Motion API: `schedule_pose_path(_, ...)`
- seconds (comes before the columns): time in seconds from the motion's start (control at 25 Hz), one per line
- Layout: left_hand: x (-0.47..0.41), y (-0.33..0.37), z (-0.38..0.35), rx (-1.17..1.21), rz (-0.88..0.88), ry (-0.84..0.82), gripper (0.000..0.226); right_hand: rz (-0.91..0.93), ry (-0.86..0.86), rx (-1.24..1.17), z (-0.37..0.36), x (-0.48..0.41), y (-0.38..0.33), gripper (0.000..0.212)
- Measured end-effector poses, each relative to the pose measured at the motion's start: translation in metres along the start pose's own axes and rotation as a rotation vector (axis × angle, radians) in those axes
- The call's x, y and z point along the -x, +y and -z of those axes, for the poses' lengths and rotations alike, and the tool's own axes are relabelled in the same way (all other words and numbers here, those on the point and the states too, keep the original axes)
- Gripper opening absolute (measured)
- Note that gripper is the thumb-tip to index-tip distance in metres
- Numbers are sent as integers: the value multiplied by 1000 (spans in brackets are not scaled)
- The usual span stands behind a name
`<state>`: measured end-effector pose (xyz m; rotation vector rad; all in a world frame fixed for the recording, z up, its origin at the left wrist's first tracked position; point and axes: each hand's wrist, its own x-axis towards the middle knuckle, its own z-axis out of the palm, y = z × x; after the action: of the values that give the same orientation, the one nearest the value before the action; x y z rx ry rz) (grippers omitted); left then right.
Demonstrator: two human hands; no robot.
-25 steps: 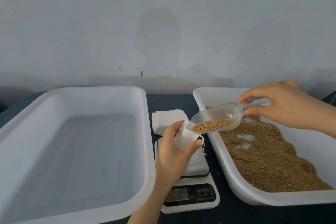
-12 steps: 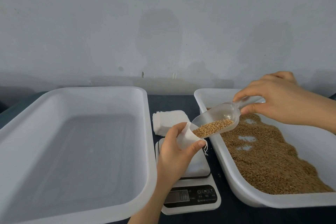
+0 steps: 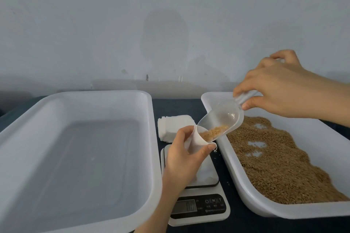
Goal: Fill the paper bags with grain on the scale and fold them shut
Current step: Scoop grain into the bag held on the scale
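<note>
- The clear plastic scoop [image 3: 221, 117] you hold is smooth and shiny. You can see right through it.
- The small white paper bag [image 3: 195, 143] you pinch is matt and a bit creased.
- The brown grain [image 3: 274, 166] looks dry and bumpy.
- The big white plastic tray [image 3: 94, 93] on your left is smooth with a soft shine.
- The white plastic grain tray [image 3: 322, 142] looks the same.
- The white kitchen scale [image 3: 208, 172] has a glossy top plate and a dark shiny panel.
- The stack of white paper bags [image 3: 174, 125] is matt.
- The dark table top [image 3: 176, 106] looks matt.
- The grey wall [image 3: 113, 24] is matt with faint marks.
</note>
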<state>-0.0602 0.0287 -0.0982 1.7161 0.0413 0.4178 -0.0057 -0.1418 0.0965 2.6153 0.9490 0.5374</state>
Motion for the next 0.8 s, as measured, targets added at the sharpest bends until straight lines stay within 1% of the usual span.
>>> schedule_pose_path(0.08, 0, -2, 0, 16, 0, 12, 44, 60, 77, 87, 5, -1, -12, 27)
schedule_pose_path(0.16, 0, -3, 1, 20, 3, 32, 47, 158, 207, 162, 5, 3, -23, 20)
schedule_pose_path(0.24, 0, -4, 2, 5, -3, 49, 48, 215, 332, 226, 5, 7, -30, 14)
schedule_pose_path(0.36, 0, -2, 1, -11, -27, 51, 46, 250, 416, 323, 2, 12, -34, 9)
schedule_pose_path(0.48, 0, -2, 1, -13, -45, 50, 42, 247, 504, 322, 4, 19, -27, 10)
schedule_pose_path(0.56, 0, -4, 1, -7, -49, 62, 41, 161, 532, 270, 4, 26, -13, 16)
schedule_pose_path(0.6, 0, -5, 2, -8, -45, 70, 41, 86, 514, 218, -1, 30, -5, 20)
schedule_pose_path(0.72, 0, -7, 3, -39, -24, 77, 47, -182, 353, -74, -32, 48, 15, 26)
schedule_pose_path(0.76, 0, -7, 3, -47, -24, 75, 48, -252, 285, -134, -50, 55, 21, 27)
schedule_pose_path(0.8, 0, -6, 3, -54, -24, 74, 48, -300, 210, -138, -71, 61, 25, 30)
